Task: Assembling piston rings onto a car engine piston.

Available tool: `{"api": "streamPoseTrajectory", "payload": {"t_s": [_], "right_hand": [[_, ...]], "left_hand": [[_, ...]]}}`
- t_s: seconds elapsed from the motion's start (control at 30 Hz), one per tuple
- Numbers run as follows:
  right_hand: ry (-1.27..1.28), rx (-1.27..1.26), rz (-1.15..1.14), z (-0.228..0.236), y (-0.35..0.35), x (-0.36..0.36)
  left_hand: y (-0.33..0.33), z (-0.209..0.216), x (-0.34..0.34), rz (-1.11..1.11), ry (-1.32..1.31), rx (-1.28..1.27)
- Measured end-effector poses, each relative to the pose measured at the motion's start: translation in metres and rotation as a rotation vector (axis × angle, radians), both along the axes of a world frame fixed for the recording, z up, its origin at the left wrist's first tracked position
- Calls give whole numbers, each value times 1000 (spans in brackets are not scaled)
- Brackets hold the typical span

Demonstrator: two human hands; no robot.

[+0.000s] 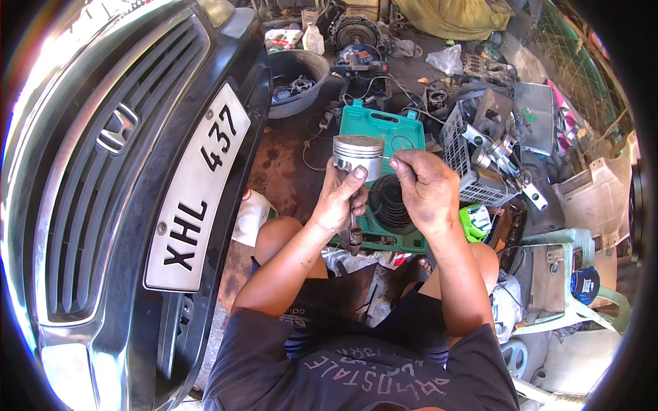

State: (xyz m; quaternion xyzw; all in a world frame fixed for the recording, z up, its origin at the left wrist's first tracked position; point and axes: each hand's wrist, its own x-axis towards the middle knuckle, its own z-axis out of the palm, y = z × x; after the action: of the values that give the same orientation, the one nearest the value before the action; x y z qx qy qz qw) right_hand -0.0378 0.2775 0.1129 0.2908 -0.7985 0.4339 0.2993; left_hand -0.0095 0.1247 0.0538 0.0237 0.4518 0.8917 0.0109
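My left hand (336, 202) is wrapped round a silver engine piston (358, 152), holding it upright with its crown on top. The piston's connecting rod (352, 236) hangs below that hand. Grooves run round the upper side of the piston. My right hand (428, 194) is closed in a pinch beside it, thumb against forefinger. From this pinch a thin metal piece (386, 158) reaches to the groove area on the piston's right side; its full shape cannot be made out. Below the hands, an open green tool case (370, 122) holds a stack of dark rings (392, 209).
A car's front bumper (236, 61) and grille fill the left. A grey basin (308, 72) with metal parts stands ahead. To the right are a grey crate (452, 133) with more pistons (504, 147) and a pale green plastic chair (572, 246). Engine parts lie on the far floor.
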Motion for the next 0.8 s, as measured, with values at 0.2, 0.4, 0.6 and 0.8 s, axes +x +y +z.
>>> {"api": "streamPoseTrajectory", "payload": {"t_s": [0.2,0.4,0.6,0.8], "right_hand": [[-252,48,-67,-4,-6,5],[-104,3,-28,-2,0,5],[20,-125,10,0,1,12],[-27,-123,59,-4,-5,10]], "left_hand": [[3,1,3,37,20,-104],[-1,1,-3,48,-5,-69],[-14,3,-4,113,-47,-18],[-10,-1,-1,88,-20,-95]]}}
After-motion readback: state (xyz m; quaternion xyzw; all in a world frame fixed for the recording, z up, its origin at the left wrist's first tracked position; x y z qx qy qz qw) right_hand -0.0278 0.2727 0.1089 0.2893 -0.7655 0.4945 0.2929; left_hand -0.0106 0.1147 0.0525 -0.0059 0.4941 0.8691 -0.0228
